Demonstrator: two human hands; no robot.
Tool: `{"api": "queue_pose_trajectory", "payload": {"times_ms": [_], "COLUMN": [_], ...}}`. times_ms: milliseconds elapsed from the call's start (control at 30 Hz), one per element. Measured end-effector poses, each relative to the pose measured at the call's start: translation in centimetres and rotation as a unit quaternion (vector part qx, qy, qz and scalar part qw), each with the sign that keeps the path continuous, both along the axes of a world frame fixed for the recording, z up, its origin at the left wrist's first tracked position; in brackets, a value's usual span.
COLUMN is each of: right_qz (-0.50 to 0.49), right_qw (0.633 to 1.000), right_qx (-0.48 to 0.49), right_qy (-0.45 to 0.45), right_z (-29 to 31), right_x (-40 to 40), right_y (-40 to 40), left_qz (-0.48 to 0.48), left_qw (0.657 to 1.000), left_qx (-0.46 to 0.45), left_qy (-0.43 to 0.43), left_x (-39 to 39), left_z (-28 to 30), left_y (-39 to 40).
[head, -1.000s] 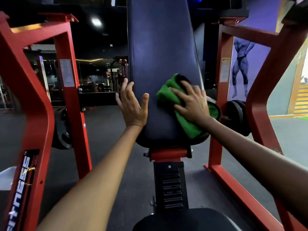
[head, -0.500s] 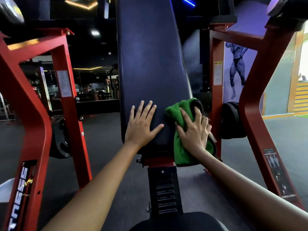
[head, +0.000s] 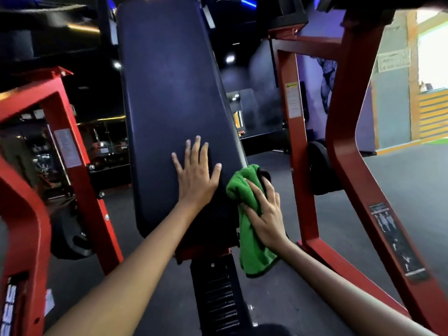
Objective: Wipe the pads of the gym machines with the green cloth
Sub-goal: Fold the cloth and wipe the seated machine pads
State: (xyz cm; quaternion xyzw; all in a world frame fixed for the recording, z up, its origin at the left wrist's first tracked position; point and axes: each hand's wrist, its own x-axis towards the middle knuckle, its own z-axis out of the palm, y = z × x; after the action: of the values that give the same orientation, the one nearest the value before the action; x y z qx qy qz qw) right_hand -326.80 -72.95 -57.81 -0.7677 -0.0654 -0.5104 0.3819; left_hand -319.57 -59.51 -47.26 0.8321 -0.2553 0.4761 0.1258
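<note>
While the left hand [head: 197, 174] lies flat on the lower part of the dark back pad [head: 169, 93], fingers straight and spread and holding nothing, the right hand [head: 265, 215] is at the pad's right edge with the green cloth [head: 244, 190] under it. The right fingers bend over the bunched cloth and press it against the side of the pad; from here I can't quite tell whether the thumb is hooked round the fabric or only lying on it. The top of the cloth is wadded up just beside the left thumb, and the rest hangs loose below the right wrist, past the bottom corner of the pad, near the black ridged post [head: 219, 292] beneath it. The pad stands tilted, leaning away toward its top. Red frame [head: 349, 132] uprights rise on both sides, well apart from the hands; the right one has a label strip down its lower leg, and a black weight plate [head: 320, 166] sits behind it. Dark rubber floor [head: 400, 190] runs off to the right.
</note>
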Motion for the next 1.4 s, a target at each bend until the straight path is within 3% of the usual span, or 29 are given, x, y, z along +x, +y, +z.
{"api": "queue_pose_trajectory", "payload": {"times_ms": [100, 200, 367, 467, 600, 700, 967, 1200, 1400], "right_qz": [0.032, 0.061, 0.105, 0.158, 0.129, 0.158, 0.189, 0.173, 0.187], "right_qw": [0.999, 0.995, 0.987, 0.977, 0.989, 0.985, 0.975, 0.981, 0.971], "right_qx": [0.041, 0.076, 0.103, 0.13, 0.059, 0.062, 0.09, 0.083, 0.146], "right_qy": [0.013, 0.021, -0.063, -0.062, -0.036, -0.007, -0.07, -0.001, -0.01], "right_z": [3.6, 6.6, 1.4, 0.3, 6.1, 10.3, 6.0, 13.6, 6.8], "right_x": [2.2, 4.3, 2.7, 2.4, 5.2, 7.4, 6.2, 10.0, 6.3], "right_y": [-1.2, -1.9, -1.1, -1.1, -2.9, -3.8, -3.0, -3.9, -3.0], "left_qz": [0.007, 0.014, 0.022, 0.026, 0.018, 0.019, 0.01, 0.02, 0.013], "left_qw": [0.996, 0.997, 0.997, 0.997, 0.997, 0.997, 0.996, 0.995, 0.996], "left_qx": [0.084, 0.076, 0.067, 0.062, 0.055, 0.053, 0.044, 0.054, 0.047], "left_qy": [-0.023, -0.028, -0.033, -0.033, -0.043, -0.052, -0.071, -0.075, -0.068], "left_x": [0.2, 0.5, 0.5, 0.4, 0.4, 0.6, 0.7, 0.8, 0.5], "left_z": [0.9, 0.6, 0.3, 0.3, 0.2, 0.3, 0.1, 0.0, -0.1], "left_y": [-2.0, -2.5, -2.6, -2.7, -2.6, -2.7, -2.7, -2.6, -2.7]}}
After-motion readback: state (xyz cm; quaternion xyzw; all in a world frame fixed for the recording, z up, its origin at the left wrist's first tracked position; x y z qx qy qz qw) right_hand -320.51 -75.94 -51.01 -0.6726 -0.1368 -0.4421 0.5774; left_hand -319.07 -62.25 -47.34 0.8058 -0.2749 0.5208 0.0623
